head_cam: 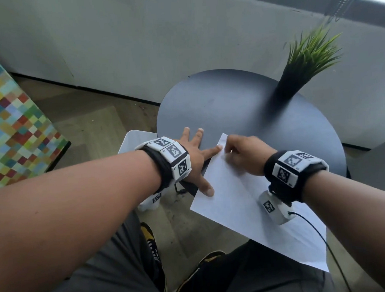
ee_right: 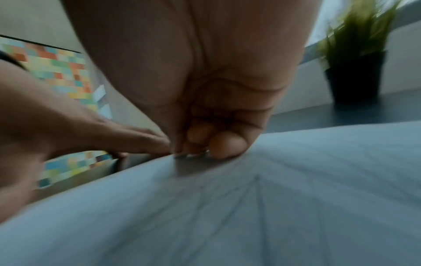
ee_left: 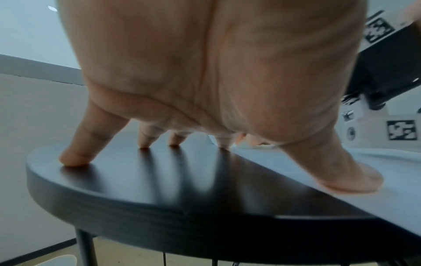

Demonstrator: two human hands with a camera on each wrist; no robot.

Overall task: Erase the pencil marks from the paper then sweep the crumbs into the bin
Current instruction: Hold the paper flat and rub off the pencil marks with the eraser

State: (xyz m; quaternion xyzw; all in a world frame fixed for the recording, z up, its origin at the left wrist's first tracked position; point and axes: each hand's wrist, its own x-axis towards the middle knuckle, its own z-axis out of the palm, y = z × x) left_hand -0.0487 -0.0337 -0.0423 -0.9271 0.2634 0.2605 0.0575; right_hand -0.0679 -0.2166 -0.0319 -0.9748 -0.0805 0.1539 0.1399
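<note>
A: Head view first: where is the white sheet of paper (head_cam: 245, 201)?

B: Lower centre of the frame, lying askew on the round dark grey table (head_cam: 240, 103), its near corner hanging off the table edge toward the bottom right.

A: And the left hand (head_cam: 194, 154)?

B: Fingers spread and straight. The thumb presses the paper's left edge and the index fingertip touches its far corner; the other fingertips rest on bare table just left of the sheet.

A: The right hand (head_cam: 241, 154)?

B: Curled, bunched down on the paper's far end, right beside the left index finger. The right wrist view shows fingertips (ee_right: 227, 145) pinched together on something small against the sheet, too blurred to name.

A: Anything else?

B: A green grass plant in a black pot (head_cam: 295, 78) at the table's upper right, and a white bin (head_cam: 135, 140) left of the table.
</note>
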